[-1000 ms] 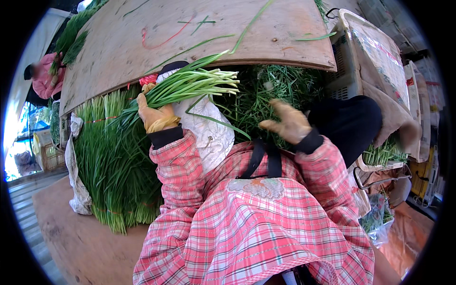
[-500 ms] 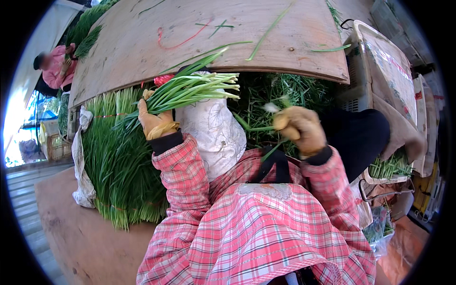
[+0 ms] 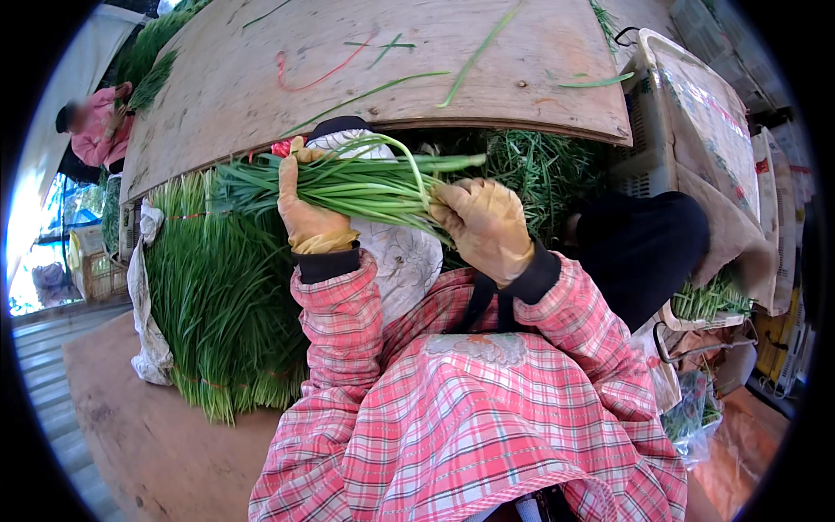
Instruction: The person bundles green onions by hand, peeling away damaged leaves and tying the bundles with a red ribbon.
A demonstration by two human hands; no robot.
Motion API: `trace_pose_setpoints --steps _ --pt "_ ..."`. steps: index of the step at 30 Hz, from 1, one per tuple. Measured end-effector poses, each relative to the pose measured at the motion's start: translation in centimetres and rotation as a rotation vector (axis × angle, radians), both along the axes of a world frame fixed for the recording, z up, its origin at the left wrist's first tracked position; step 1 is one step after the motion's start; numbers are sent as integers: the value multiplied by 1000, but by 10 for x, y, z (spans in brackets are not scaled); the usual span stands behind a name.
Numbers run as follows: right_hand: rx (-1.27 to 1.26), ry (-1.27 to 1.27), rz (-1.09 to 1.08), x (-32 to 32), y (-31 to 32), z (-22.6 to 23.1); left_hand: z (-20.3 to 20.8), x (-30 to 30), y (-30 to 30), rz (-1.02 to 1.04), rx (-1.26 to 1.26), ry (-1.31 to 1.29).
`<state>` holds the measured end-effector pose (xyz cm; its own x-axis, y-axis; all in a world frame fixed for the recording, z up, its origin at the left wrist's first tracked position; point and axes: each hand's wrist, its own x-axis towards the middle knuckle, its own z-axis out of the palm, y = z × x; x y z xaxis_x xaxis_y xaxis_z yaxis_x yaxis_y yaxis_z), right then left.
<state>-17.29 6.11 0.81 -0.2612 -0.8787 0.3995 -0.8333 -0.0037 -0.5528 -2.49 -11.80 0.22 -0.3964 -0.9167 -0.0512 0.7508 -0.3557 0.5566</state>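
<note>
My left hand (image 3: 311, 213), in a tan glove, is wrapped round a bunch of garlic chives (image 3: 378, 193) near its leafy part, thumb up. Pale stem ends point to the right, and dark green leaves trail left past the hand. At the stem ends my right hand (image 3: 487, 228), gloved alike, is closed on some of the chive stems. One pale stalk arches up and over to its fingers. Left of my left hand, tied bundles of chives (image 3: 228, 296) lie stacked, held by thin red bands. Beyond my right hand is a heap of loose green leaves (image 3: 544, 178).
A wooden board (image 3: 391, 96) with stray leaves and red string spans the far side. To the right stands a covered plastic crate (image 3: 639, 130), with a tray of cut greens (image 3: 709, 300) nearer. Another person in pink (image 3: 100, 135) sits at the far left.
My right hand has moved left from over the loose leaves to the bunch's stem ends and closed on stems there. My left hand has shifted slightly right with the bunch.
</note>
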Motion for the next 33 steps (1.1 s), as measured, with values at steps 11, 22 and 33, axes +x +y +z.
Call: trace_pose_setpoints --steps 11,22,33 --pt "96 -874 -155 -40 44 -19 17 -22 26 234 -133 -599" --pt "114 -34 19 6 19 -3 11 -14 13 322 18 -484" --pt "249 -738 -59 18 -27 -38 6 -17 12 291 61 -390"
